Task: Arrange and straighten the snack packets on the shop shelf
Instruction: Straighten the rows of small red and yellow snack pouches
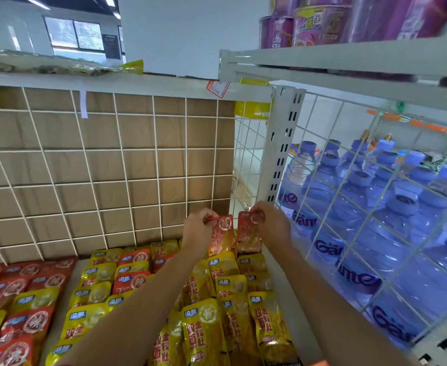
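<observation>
Wire mesh (324, 180) separates packets (198, 331) from water bottles (354, 196).

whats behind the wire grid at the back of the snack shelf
Brown cardboard sits behind most of the grid, with an open gap at its right end. Whatever is behind the cardboard is hidden.

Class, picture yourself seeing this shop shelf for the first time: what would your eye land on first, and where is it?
Dead centre, the left hand and right hand each pinch a red snack packet by its top, the left packet beside the right packet, upright above the shelf's back rows. Yellow packets fill the shelf below, and blue-capped water bottles crowd the right.
</observation>
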Demonstrator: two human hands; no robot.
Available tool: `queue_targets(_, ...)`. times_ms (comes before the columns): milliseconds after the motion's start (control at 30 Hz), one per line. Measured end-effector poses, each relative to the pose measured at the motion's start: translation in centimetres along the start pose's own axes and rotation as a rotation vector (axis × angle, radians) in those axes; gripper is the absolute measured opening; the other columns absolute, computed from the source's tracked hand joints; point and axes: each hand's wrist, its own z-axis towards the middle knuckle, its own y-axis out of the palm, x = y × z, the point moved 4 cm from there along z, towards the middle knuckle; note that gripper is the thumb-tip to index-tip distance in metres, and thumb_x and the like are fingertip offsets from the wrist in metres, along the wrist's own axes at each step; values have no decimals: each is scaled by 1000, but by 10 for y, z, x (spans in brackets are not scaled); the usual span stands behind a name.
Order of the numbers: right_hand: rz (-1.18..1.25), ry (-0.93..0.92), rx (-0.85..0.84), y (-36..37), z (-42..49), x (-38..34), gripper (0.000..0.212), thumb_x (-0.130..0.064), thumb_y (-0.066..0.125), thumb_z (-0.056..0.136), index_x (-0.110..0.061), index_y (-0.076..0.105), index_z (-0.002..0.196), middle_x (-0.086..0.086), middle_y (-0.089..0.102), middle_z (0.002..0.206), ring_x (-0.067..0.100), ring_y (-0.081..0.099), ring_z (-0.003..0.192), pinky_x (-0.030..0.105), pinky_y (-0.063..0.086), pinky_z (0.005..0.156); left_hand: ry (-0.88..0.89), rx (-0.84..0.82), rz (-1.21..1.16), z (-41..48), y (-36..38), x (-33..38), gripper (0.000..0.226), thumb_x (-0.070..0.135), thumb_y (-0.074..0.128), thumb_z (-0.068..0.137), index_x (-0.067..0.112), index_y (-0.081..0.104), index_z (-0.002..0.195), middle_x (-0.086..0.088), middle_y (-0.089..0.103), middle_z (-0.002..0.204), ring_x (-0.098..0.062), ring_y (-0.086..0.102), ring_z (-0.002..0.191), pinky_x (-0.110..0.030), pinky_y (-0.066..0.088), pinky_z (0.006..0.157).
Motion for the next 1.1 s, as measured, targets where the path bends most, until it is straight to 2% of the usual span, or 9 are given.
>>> queue_targets(100, 81, 8, 31, -8, 1, 0, 16, -7, 55, 85, -20, 65, 88, -4, 66, 85, 15, 60, 82, 29, 43, 68, 61, 63, -46, 1, -12, 12, 14, 0, 59, 86, 8, 69, 91, 3, 64, 87, -9, 57, 82, -20, 44, 72)
queue_targets(367, 194, -110, 90, -32, -14, -13, 18, -3, 54, 87, -19, 63, 85, -6, 63, 82, 16, 59, 80, 39, 51, 70, 75, 212, -267, -8, -46, 18, 13, 3, 60, 86, 15, 66, 86, -1, 65, 89, -14, 59, 85, -31, 49, 79)
queue_targets(467, 203, -168, 89, -40, -31, -19, 19, -2, 54, 87, -19, 62, 84, -9, 61, 80, 11, 57, 76, 31, 46, 67, 64, 201, -291, -19, -60, 17, 15, 2, 61, 85, 17, 65, 86, 3, 64, 87, -7, 57, 82, -30, 48, 78)
queue_targets(600, 230, -166, 55, -50, -59, -22, 15, -4, 56, 88, -16, 65, 87, -10, 60, 80, 3, 54, 74, 13, 38, 63, 20, 98, -343, -47, -74, 13, 22, 3, 61, 85, 25, 65, 83, 2, 66, 88, -14, 61, 85, -33, 52, 76)
queue_targets(733, 316, -167, 11, -59, -85, -24, 22, 2, 57, 85, -19, 63, 84, -12, 60, 78, 5, 56, 74, 19, 42, 66, 2, 31, -250, -79, -90, 8, 25, 3, 61, 85, 28, 65, 81, 0, 67, 86, -15, 62, 79, -28, 50, 62)
queue_targets(833, 307, -184, -58, -63, -102, -22, 21, 3, 56, 84, -17, 64, 87, -8, 63, 82, 13, 59, 79, 27, 45, 73, 14, 46, -182, -104, -106, 6, 28, -1, 60, 85, 26, 67, 81, 1, 69, 82, -10, 63, 74, -24, 52, 63)
queue_targets(967, 273, -222, -84, -69, -122, -17, 25, 4, 58, 83, -20, 62, 85, -20, 59, 81, -7, 56, 76, 5, 38, 69, 39, 120, -148, -138, -130, 3, 25, -7, 58, 84, 16, 66, 82, 2, 67, 81, 4, 62, 66, -6, 46, 60)
queue_targets(1033, 268, -247, -101, -68, -130, -16, 30, 5, 59, 82, -25, 58, 81, -22, 58, 77, -13, 54, 75, 3, 36, 66, 11, 158, -165, -155, -142, -4, 21, -8, 57, 85, 10, 66, 85, 2, 67, 80, 7, 61, 64, -5, 46, 58)
queue_targets(1100, 259, -246, -141, -65, -137, -16, 27, 4, 59, 83, -23, 60, 82, -21, 58, 75, -12, 55, 73, 2, 36, 64, 2, 185, -145, -171, -156, -13, 27, -8, 57, 84, 17, 67, 81, 5, 67, 76, 6, 60, 64, -6, 46, 59)
